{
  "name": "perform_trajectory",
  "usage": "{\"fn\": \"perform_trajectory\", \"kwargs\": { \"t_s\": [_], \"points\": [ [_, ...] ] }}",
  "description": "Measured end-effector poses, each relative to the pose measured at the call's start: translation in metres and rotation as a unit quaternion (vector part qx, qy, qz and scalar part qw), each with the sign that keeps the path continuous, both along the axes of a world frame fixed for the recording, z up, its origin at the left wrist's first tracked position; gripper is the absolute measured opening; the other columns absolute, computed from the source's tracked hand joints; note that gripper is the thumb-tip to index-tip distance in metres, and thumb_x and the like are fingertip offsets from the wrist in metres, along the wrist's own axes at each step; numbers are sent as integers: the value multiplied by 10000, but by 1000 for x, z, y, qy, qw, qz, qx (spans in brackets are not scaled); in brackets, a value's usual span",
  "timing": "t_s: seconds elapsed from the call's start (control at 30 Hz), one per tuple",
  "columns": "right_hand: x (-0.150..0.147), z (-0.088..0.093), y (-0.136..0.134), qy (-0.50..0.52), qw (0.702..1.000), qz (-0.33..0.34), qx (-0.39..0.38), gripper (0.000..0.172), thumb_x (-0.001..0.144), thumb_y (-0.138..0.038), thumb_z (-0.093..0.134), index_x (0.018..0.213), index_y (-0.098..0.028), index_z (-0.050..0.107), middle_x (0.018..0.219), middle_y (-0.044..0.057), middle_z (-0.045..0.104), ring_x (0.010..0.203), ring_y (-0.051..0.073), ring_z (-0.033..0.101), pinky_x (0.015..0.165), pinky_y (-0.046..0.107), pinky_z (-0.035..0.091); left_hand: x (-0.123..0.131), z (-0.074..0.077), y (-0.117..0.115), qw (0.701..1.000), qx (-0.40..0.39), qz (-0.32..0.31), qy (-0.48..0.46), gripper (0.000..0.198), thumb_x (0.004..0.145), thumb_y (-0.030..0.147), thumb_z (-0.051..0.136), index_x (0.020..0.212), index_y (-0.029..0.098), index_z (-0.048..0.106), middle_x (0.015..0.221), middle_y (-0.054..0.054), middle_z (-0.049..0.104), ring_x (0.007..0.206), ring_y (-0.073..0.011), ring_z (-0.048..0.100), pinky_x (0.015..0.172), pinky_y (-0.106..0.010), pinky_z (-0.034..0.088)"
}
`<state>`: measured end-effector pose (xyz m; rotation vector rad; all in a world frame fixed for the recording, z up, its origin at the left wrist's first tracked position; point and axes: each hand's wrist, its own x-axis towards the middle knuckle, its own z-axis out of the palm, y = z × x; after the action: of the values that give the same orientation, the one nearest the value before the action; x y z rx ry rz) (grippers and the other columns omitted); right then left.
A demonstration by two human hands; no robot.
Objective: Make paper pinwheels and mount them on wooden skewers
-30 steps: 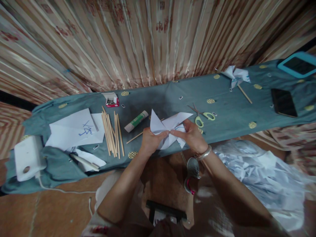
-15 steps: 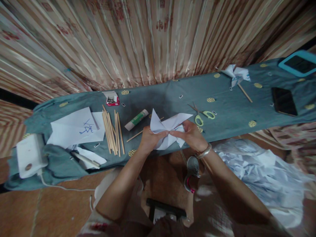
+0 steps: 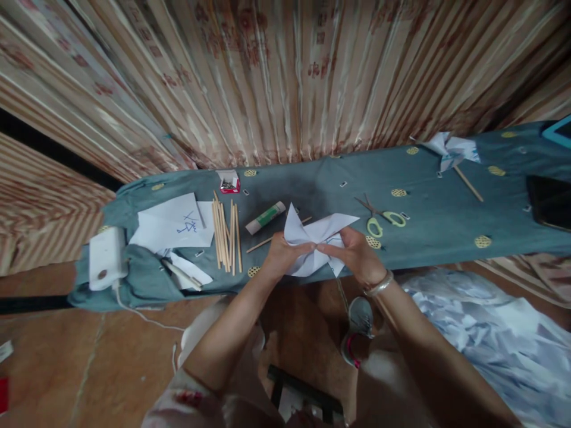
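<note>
Between my two hands is a white paper pinwheel (image 3: 307, 229), its points folded in toward the middle. My left hand (image 3: 285, 255) grips its left side, thumb pressed at the centre. My right hand (image 3: 357, 252) holds the right side, with that thumb meeting the other at the centre; the fingers of both hands are partly hidden beneath the paper. Just left of the pinwheel, a thin wooden stick (image 3: 259, 244) lies on the cloth, partly covered. A green and white glue stick (image 3: 265, 218) lies behind it. To the right are scissors (image 3: 379, 215) with light green handles, blades apart.
Several wooden sticks (image 3: 226, 238) lie left, near a small red box (image 3: 229, 182) of metal bits. Farther left are paper sheets (image 3: 169, 223) and a white power device (image 3: 107, 258). A finished pinwheel (image 3: 452, 151) and a dark phone (image 3: 551, 202) lie right. A bag of paper (image 3: 495, 321) stands below.
The camera view has shifted, so the table's things appear farther right. Both hands keep their hold on the pinwheel, with little visible change in it.
</note>
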<state>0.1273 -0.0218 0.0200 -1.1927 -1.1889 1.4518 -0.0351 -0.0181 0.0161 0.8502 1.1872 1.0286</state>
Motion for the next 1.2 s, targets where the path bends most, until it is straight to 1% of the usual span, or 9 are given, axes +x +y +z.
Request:
{"fn": "perform_trajectory", "kwargs": {
  "t_s": [0.2, 0.3, 0.43, 0.63, 0.77, 0.87, 1.0, 1.1, 1.2],
  "points": [
    [17, 5, 8, 15, 999, -51, -12, 429, 579, -316, 839, 950, -185, 667, 949, 39, 741, 858, 228, 688, 860, 400, 537, -17, 9, 13, 996, 90, 0, -6, 464, 548, 433, 820, 897, 146, 718, 889, -74, 739, 796, -187, 677, 745, -302, 536],
    [33, 12, 12, 36, 995, -85, -29, 411, 591, -301, 835, 950, -181, 674, 949, 52, 747, 825, 238, 703, 785, 396, 570, -38, 9, 20, 983, 149, 48, 101, 348, 721, 448, 693, 915, 159, 714, 962, -89, 732, 890, -187, 673, 825, -309, 520],
    [51, 21, 11, 57, 992, -98, -49, 315, 616, -299, 823, 876, -195, 678, 925, 62, 754, 782, 263, 713, 683, 400, 598, -54, -1, 23, 927, 229, 26, 295, 152, 789, 255, 618, 876, 179, 716, 971, -72, 721, 905, -185, 661, 820, -289, 511],
    [59, 24, 10, 62, 992, -94, -57, 230, 637, -373, 803, 740, -229, 656, 747, 36, 746, 674, 271, 710, 614, 433, 607, -47, -11, 28, 841, 289, -73, 452, 214, 836, 131, 548, 995, 161, 688, 1047, -96, 698, 979, -211, 639, 897, -337, 495],
    [60, 26, 10, 86, 988, -107, -66, 256, 606, -379, 817, 727, -225, 652, 719, 36, 741, 675, 268, 711, 608, 418, 609, -35, -10, 31, 773, 269, -133, 559, 271, 828, 135, 575, 1082, 153, 668, 1069, -114, 675, 1039, -250, 609, 909, -353, 481],
    [63, 28, 11, 99, 986, -113, -67, 275, 584, -371, 829, 743, -220, 663, 711, 36, 740, 654, 251, 708, 585, 377, 604, -29, -9, 32, 750, 239, -149, 598, 264, 847, 142, 540, 1072, 157, 676, 1057, -116, 663, 958, -243, 627, 831, -332, 495],
    [70, 32, 9, 111, 986, -110, -56, 271, 575, -351, 837, 736, -209, 670, 711, 22, 741, 594, 201, 690, 560, 319, 588, -23, -13, 37, 791, 252, -127, 543, 196, 798, 88, 549, 888, 139, 716, 919, -110, 666, 890, -237, 619, 814, -339, 478],
    [68, 35, 5, 122, 988, -85, -51, 318, 551, -322, 854, 783, -197, 676, 702, 8, 739, 553, 167, 674, 529, 276, 568, -12, -14, 37, 897, 231, -80, 369, 128, 739, 113, 616, 819, 143, 712, 806, -61, 658, 753, -180, 611, 726, -288, 474],
    [56, 37, -2, 116, 991, -41, -51, 379, 567, -311, 847, 885, -197, 675, 759, 8, 747, 594, 171, 684, 525, 269, 561, 8, -8, 31, 982, 131, -58, 121, 183, 737, 249, 646, 867, 132, 703, 646, -7, 614, 529, -113, 520, 529, -234, 411]
  ]
}}
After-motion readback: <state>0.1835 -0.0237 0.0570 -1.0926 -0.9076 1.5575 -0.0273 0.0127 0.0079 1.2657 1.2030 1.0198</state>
